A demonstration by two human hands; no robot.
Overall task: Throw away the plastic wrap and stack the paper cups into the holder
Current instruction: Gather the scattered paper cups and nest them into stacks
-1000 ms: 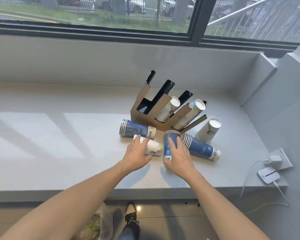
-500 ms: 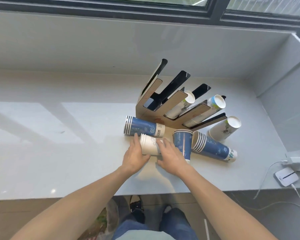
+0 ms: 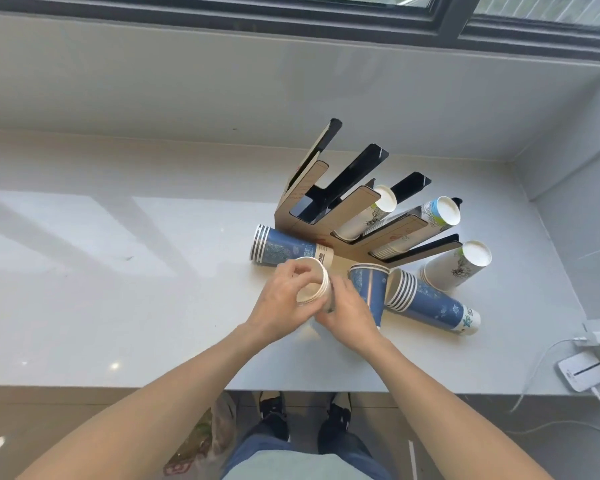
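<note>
Both hands wrapped around a white cup stack point(image 3: 311, 285), lifted just in front of the cup holder point(image 3: 340, 233) on the sill point(image 3: 118, 271). Left hand point(image 3: 280, 308) fingers curled over the open rims; right hand point(image 3: 349, 311) clasping the far end. Blue cup stacks point(image 3: 284, 249) lying against the holder's front, white stacks slotted inside. No plastic wrap discernible.
</note>
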